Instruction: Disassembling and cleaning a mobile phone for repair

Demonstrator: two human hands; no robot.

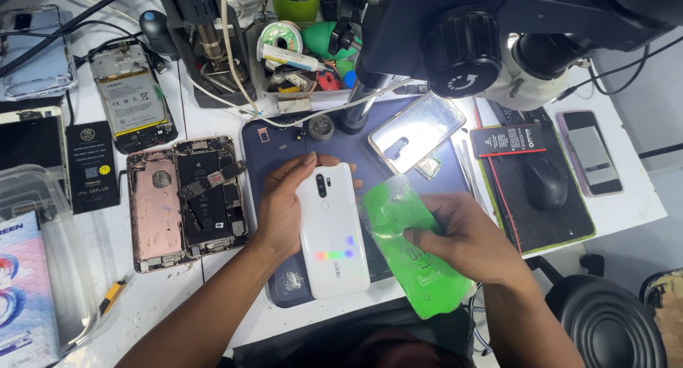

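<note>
Both hands busy at lower centre of the frame. Left hand (281,204) cups the white phone (331,229) from its left edge, thumb over the top, fingers curled behind; the phone lies back-up on the dark blue work mat (274,144). Right hand (455,236) pinches a green protective film (413,251) at its middle, thumb on top, forearm coming in from lower right, the film just beside the phone's right edge and overlapping it slightly.

Judged step: film in hand, not yet laid on the phone. Bringing the two together would call for squaring edges while the left hand steadies the body.

Outward: clear phone case (416,132) above; microscope (498,41) upper right; opened pink phone (186,201) to the left; computer mouse (544,182) right.
</note>
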